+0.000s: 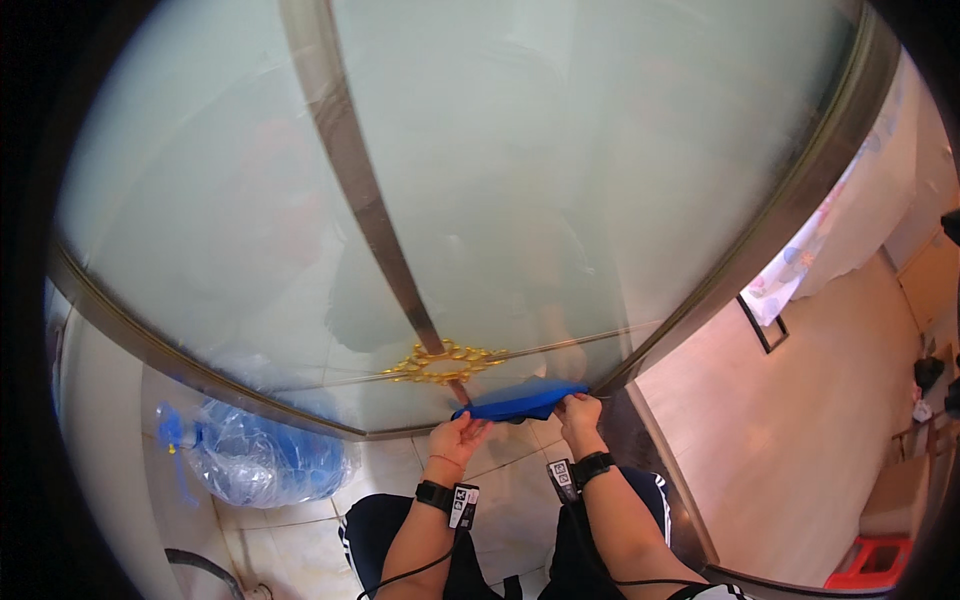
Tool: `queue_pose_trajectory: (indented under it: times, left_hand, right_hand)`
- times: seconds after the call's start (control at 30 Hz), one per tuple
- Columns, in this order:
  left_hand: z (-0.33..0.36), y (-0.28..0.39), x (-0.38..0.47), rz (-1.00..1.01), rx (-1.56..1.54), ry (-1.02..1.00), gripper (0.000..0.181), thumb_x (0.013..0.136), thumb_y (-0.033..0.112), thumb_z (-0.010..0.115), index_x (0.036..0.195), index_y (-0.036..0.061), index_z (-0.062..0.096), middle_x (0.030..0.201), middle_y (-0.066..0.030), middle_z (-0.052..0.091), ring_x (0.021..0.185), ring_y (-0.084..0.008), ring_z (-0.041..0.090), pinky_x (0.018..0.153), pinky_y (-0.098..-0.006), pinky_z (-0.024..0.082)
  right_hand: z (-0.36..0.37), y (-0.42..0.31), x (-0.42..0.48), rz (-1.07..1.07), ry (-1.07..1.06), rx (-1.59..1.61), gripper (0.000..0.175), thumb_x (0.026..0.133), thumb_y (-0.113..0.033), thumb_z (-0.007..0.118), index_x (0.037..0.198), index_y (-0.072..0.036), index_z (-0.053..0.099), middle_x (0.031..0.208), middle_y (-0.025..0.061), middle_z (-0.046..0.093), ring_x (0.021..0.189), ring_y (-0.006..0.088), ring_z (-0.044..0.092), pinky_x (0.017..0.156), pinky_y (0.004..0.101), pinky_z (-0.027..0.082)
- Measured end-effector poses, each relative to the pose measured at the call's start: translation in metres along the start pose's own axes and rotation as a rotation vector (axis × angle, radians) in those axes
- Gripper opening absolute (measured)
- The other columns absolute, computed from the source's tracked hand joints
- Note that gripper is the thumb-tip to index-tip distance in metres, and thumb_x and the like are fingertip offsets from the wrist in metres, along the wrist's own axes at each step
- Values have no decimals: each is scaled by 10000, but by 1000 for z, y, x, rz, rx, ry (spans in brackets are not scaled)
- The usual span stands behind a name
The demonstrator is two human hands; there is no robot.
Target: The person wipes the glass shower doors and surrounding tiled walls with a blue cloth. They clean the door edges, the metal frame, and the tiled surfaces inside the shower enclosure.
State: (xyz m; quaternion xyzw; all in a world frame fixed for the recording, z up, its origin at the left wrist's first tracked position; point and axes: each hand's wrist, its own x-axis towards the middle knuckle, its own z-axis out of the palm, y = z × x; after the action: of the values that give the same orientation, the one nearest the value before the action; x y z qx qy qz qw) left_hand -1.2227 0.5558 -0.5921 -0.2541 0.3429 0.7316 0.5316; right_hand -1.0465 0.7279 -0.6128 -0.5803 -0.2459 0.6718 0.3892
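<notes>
A blue cloth (525,405) is stretched along the lower edge of a frosted glass door (480,195). My left hand (454,436) has the cloth's left end between thumb and fingers. At its other end, my right hand (580,417) pinches a corner close to the door's frame. The cloth lies against or very near the glass, which shows its blue reflection. Just above it on the door is a gold ornament (448,363), where a dark vertical strip (360,180) meets thin metal lines. Both wrists carry black straps with small devices.
A large blue water bottle (270,454) wrapped in clear plastic lies on the tiles at left. A dark threshold (641,431) borders the room at right. Beyond are a floral curtain (784,281) and a red plastic stool (874,562). A black hose (202,566) curves at lower left.
</notes>
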Motion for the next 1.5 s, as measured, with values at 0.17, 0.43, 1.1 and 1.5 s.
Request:
queue_pose_trajectory:
  times: [0.17,0.43,1.1,1.5]
  left_hand:
    - [20,23,-53,251,3,-64,144,915,-15,609,1027,-29,519,998,-158,586,936,-321,607,954,-551,531]
    - [6,103,-111,777,55,-136,98,897,24,665,933,29,574,881,-108,638,773,-264,637,858,-511,576]
    - [32,160,-182,1208,-16,-31,127,908,33,664,1017,17,602,897,-37,629,804,-139,611,784,-324,564]
    - [-3,148,-147,1116,361,101,286,863,-67,643,1132,-1,568,972,-61,635,873,-144,631,828,-326,563]
  right_hand:
    - [25,-31,-59,37,-128,92,178,865,94,531,1013,23,464,964,149,592,829,290,654,739,452,585]
    - [77,-24,-155,-578,-358,-50,291,841,36,694,1011,-64,481,922,15,485,766,75,486,674,235,471]
    - [143,-48,-258,-914,-531,-147,267,914,38,628,1180,21,610,1055,52,588,891,103,600,753,232,511]
    - [113,6,-215,-845,-437,-324,342,895,80,602,1231,16,595,1044,28,563,856,81,561,786,220,489]
